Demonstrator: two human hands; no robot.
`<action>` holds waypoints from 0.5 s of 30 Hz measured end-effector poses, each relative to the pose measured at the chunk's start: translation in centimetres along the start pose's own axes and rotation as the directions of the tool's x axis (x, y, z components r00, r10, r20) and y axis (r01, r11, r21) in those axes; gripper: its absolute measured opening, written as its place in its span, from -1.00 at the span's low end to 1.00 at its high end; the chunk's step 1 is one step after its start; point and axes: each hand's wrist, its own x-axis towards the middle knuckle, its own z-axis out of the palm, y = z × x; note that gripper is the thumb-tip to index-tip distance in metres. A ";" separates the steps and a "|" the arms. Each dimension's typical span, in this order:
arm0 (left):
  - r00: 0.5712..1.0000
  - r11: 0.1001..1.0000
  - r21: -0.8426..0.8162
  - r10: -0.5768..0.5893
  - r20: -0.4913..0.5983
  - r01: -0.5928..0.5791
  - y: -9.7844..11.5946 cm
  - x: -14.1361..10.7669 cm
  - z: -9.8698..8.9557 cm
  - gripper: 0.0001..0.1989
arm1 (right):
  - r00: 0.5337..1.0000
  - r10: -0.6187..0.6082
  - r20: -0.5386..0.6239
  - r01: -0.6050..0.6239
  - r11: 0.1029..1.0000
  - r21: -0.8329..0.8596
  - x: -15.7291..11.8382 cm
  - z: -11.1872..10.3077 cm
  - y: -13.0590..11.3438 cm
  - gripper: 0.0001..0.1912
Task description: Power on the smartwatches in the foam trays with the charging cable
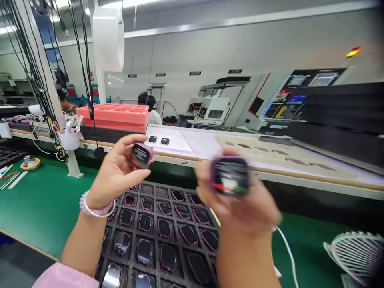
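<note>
My left hand (121, 162) is closed around a smartwatch (141, 155) with a purple case and a dark screen showing lines of text. Higher toward the camera, my right hand (240, 196) grips a second purple smartwatch (230, 176); its lit screen is smeared by motion. Below both hands lies a black foam tray (154, 192) divided into compartments, most of them holding watch cases with dark screens, such as one watch (164, 228) near the middle. A few compartments at the tray's far side hold nothing.
Two small black pieces (159, 140) lie on the white shelf (186, 148) beyond the tray, beside stacked red trays (115, 116). A beige tray (270, 154) with curved strips sits right on the shelf. A white ribbed object (357, 256) and a cable (289, 248) are at the right.
</note>
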 end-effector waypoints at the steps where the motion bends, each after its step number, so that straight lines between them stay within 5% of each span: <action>1: 1.000 1.000 0.005 -0.007 -0.001 0.007 -0.5 0.4 0.7 -0.47 | 1.000 -0.001 0.014 0.000 0.999 0.050 0.7 0.7 -0.1 -0.38; 5: 0.997 0.996 -0.031 -0.080 0.014 0.081 -2.8 1.2 2.7 -0.46 | 0.997 0.064 0.034 -0.069 0.978 0.198 3.0 2.5 0.9 -0.42; 15: 0.981 0.973 -0.129 -0.189 0.032 0.192 -3.8 1.5 3.0 -0.49 | 0.998 0.026 -0.065 -0.019 0.993 0.116 3.3 2.6 1.6 -0.49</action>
